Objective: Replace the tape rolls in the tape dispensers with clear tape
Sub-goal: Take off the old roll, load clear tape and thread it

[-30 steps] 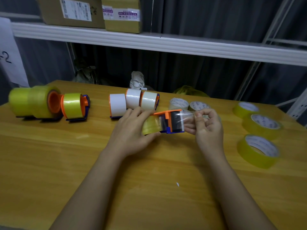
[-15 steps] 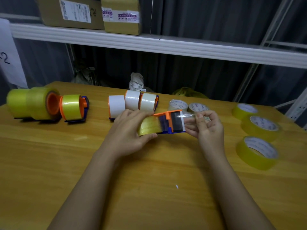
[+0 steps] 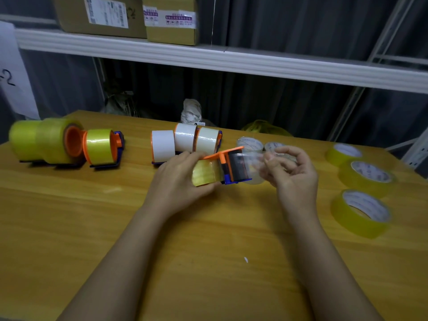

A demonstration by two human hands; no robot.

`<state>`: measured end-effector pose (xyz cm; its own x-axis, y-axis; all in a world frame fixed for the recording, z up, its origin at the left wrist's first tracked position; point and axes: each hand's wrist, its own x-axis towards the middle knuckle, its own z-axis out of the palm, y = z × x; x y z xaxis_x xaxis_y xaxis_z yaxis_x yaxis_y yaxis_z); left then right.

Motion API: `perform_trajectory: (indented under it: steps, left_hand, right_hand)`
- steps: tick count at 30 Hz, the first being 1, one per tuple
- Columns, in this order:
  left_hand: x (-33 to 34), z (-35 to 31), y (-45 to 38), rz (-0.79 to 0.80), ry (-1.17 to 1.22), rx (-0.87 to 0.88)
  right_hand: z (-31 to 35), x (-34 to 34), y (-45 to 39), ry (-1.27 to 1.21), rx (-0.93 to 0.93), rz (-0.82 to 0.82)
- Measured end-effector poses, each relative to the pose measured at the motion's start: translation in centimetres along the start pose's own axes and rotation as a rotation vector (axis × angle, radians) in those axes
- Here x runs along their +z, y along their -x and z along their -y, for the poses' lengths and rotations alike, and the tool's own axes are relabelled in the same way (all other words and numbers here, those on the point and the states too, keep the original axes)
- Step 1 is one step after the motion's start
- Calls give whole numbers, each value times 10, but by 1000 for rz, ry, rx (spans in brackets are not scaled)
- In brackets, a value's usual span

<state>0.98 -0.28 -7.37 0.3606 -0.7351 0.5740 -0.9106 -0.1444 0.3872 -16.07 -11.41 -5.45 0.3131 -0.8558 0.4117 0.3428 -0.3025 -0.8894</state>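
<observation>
Where the left hand (image 3: 183, 179) wraps the yellowish tape roll (image 3: 206, 173) seated in the orange and blue tape dispenser (image 3: 229, 166), the roll's near side and the dispenser's base are hidden behind fingers and palm. The right hand (image 3: 291, 174) is motion-blurred; its thumb and fingertips appear to pinch a clear tape strip (image 3: 252, 161) drawn from the dispenser's cutter end, though the strip's edges are hard to make out. Both grips are thus grasping: left on the roll and dispenser, right on the strip.

The dispenser is at mid-bench (image 3: 92, 228), raised slightly, its long axis running left to right, cutter end pointing right and tilted a little up at the orange plate.

Behind it two clear tape rolls (image 3: 250, 144) lie partly hidden by the right hand. Three white-roll dispensers (image 3: 185, 142) stand just behind the left hand, yellow-roll dispensers (image 3: 99, 147) stand far left, and three loose yellow rolls (image 3: 361, 212) lie at right.
</observation>
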Motion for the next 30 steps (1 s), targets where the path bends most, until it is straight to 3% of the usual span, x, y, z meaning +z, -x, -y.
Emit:
perform_trajectory:
  steps: [6,11,16,20,30]
  left_hand:
    - [-2,-2,0,19,11,7]
    - [-3,7,0,-22,65,-32]
    - [3,7,-1,-24,40,-39]
    - [4,8,-1,-36,55,-62]
    - [5,5,0,-49,30,-30]
  right_hand:
    - [-7,0,-2,-70,77,-83]
    - [-9,-10,-10,-145,119,-302]
    - [-9,6,2,173,-110,-93]
    - [-9,14,9,178,-47,78]
    - [-5,14,11,153,-34,99]
